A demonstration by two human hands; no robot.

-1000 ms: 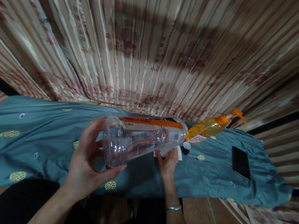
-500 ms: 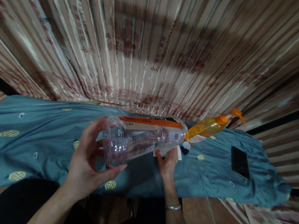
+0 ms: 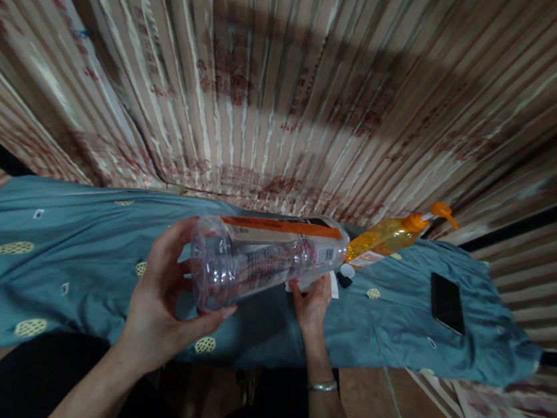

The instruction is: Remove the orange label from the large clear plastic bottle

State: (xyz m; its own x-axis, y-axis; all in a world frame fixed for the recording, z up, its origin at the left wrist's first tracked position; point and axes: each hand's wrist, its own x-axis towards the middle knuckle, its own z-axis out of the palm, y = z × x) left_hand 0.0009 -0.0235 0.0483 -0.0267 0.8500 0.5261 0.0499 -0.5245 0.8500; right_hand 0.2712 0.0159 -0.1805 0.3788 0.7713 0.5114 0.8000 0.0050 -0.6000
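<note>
My left hand (image 3: 160, 296) wraps around the base end of a large clear plastic bottle (image 3: 266, 268) with an orange, white and black label. Held up above the cloth, the bottle lies on its side, tilted slightly up to the right. No liquid shows inside it. Below its far end is my right hand (image 3: 311, 307), wearing a silver bracelet (image 3: 322, 386). Its thumb and fingers close on a thin white paper-like piece (image 3: 335, 285); the fingertips are partly hidden behind the bottle. Whether that piece touches the bottle, I cannot tell.
A yellow-orange pump bottle (image 3: 384, 239) stands beyond the clear bottle, near a small white round thing (image 3: 347, 270) and a small black object (image 3: 344, 281). Farther right, a black phone (image 3: 447, 303) rests on the teal cloth (image 3: 92, 255). Striped curtains (image 3: 280, 102) hang behind.
Almost nothing differs. The clear bottle and both hands keep the same pose, apart from a very slight shift of my left hand and the bottle to the left.
</note>
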